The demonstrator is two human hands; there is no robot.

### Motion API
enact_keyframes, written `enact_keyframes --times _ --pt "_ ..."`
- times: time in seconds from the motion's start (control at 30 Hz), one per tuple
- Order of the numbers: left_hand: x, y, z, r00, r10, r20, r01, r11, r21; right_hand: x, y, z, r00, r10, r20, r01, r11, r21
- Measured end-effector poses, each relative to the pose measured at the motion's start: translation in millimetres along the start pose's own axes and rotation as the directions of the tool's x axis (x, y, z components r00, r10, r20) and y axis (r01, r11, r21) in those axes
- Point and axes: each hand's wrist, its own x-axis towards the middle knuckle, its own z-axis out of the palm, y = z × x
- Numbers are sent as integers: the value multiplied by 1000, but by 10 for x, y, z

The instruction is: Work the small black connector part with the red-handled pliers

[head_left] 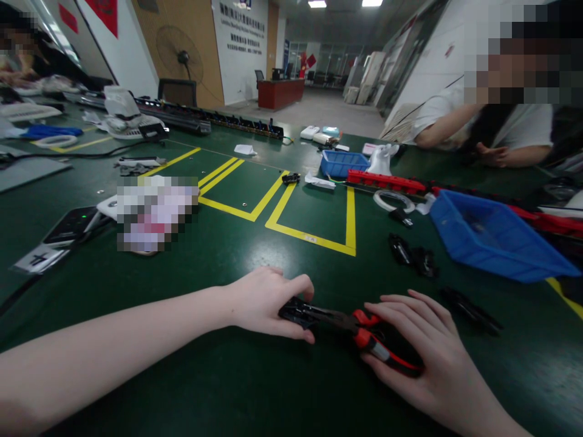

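Resting on the dark green counter (191, 376), the left hand (266, 303) pinches a small black plastic part (297, 313) between thumb and forefinger, fingers clenched around it near the middle of the near edge. Just to its right, the right hand (426, 358) lies over the red-and-black handles of a pair of pliers (364, 331), fingers curled and grasping them. The pliers' dark nose points left and meets the black part, so tool and part touch between the two hands.

Further right and slightly farther off, a few loose black parts (412, 255) lie on the counter, with another long black piece (471, 311) near the right hand. Beyond them sits a large blue bin (494, 240), tilted toward the near side. A smaller blue tray (342, 162) stands far off near the centre, beside a long red strip (385, 181). Yellow tape lines (314, 235) mark rectangles on the counter's middle. On the left lies a black power strip (70, 226) with a green light. Another person's arm (449, 127) rests on the far right edge.
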Motion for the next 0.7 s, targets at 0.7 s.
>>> enact_keyframes --times 0.7 --pt "-49 -27 -32 972 148 -180 -195 940 -281 12 -20 -1 993 106 -55 -109 993 -53"
